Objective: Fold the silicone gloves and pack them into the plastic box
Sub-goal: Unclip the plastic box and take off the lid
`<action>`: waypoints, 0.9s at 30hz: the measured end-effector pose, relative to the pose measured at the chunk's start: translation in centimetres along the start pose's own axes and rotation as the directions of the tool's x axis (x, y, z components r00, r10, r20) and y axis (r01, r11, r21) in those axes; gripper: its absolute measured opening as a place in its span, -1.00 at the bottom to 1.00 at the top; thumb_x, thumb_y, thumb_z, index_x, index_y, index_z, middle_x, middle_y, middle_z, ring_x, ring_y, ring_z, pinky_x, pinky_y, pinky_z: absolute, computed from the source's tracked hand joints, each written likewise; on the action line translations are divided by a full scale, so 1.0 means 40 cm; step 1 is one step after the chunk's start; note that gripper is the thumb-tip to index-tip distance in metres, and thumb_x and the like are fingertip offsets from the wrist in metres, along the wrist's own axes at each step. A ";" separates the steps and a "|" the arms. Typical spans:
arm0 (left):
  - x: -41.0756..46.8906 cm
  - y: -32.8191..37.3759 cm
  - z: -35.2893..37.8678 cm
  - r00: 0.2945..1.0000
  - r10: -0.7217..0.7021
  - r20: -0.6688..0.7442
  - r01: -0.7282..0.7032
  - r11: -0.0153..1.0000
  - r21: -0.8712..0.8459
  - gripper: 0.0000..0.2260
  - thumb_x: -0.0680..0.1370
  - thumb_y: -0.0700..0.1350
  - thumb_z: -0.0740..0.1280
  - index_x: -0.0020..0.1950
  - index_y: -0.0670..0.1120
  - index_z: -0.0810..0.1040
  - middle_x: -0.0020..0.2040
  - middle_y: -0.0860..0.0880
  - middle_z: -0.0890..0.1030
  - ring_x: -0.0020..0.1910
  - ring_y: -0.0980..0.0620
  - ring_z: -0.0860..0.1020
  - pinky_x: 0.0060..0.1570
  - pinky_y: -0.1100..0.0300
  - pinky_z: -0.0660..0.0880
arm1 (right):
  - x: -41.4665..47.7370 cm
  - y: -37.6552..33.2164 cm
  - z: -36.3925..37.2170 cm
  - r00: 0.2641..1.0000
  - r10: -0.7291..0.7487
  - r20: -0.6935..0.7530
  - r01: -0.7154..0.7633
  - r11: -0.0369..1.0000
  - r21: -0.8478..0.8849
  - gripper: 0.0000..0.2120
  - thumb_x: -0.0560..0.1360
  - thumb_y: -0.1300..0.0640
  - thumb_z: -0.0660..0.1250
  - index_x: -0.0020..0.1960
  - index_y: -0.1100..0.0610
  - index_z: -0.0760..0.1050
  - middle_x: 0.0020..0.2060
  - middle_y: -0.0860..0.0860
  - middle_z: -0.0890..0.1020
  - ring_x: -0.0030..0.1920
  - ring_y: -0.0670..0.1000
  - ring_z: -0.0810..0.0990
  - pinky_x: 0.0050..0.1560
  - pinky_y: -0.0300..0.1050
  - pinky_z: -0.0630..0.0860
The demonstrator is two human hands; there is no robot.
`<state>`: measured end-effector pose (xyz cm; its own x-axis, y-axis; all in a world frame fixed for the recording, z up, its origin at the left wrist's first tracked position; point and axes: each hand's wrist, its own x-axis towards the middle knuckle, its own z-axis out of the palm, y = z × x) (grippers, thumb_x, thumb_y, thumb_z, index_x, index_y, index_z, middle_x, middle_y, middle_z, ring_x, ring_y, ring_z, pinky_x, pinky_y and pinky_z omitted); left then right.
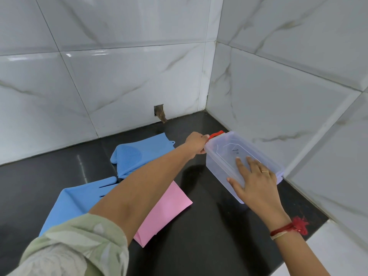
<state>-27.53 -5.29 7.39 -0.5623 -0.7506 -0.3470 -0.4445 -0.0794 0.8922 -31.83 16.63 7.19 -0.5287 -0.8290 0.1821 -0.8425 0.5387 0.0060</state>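
Three silicone gloves lie on one black countertop (199, 246): two blue, one pink. The first blue glove (143, 150) lies nearer the wall, its bristled palm up; the second blue glove (75, 202) lies closer in; the single pink glove (167, 212) is partly hidden under a forearm. One clear plastic box (223, 168) stands at the corner, with one lid on it and one red clip (217, 134) showing at its far end. Two bare hands are on the box, the left hand (196, 143) and the right hand (253, 180), with one ring (264, 171) and one red wrist thread (288, 229) on the right.
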 end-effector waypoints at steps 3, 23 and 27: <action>0.003 -0.027 -0.006 0.959 -0.265 0.103 0.284 0.891 -0.355 -0.82 0.56 -0.04 0.32 0.01 -0.14 0.57 -0.22 -0.07 0.59 -0.38 0.08 0.55 -0.47 0.37 0.47 | -0.003 0.002 0.004 1.000 -0.017 0.005 0.017 1.000 -0.020 -0.43 0.51 -0.19 0.19 0.42 0.08 0.32 0.36 0.22 0.43 0.33 0.28 0.43 0.30 0.23 0.37; 0.034 -0.075 0.023 0.917 -0.351 0.191 0.395 0.725 -0.564 -0.82 0.46 -0.07 0.44 -0.18 -0.15 0.52 -0.25 -0.08 0.55 -0.28 0.11 0.50 -0.07 0.34 0.50 | 0.420 -0.109 -0.149 0.753 -0.465 0.465 0.575 0.809 -0.122 -0.52 0.48 0.47 0.19 0.34 0.14 0.40 0.31 0.10 0.49 0.28 0.12 0.47 0.26 0.00 0.45; 0.029 -0.078 0.025 0.922 -0.335 0.193 0.382 0.715 -0.586 -0.82 0.43 -0.09 0.48 -0.20 -0.15 0.53 -0.27 -0.07 0.58 -0.32 0.12 0.52 -0.23 0.35 0.52 | 0.442 -0.123 -0.141 0.660 -0.418 0.624 0.635 0.754 -0.168 -0.61 0.49 0.39 0.26 0.30 0.20 0.42 0.25 0.14 0.54 0.22 0.14 0.50 0.22 -0.07 0.46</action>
<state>-27.50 -5.24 3.94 -0.5046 -0.5391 -0.6744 -0.1237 -0.7279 0.6744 -36.45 0.17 15.94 -0.0612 -0.8665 -0.4954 -0.9537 -0.0956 0.2851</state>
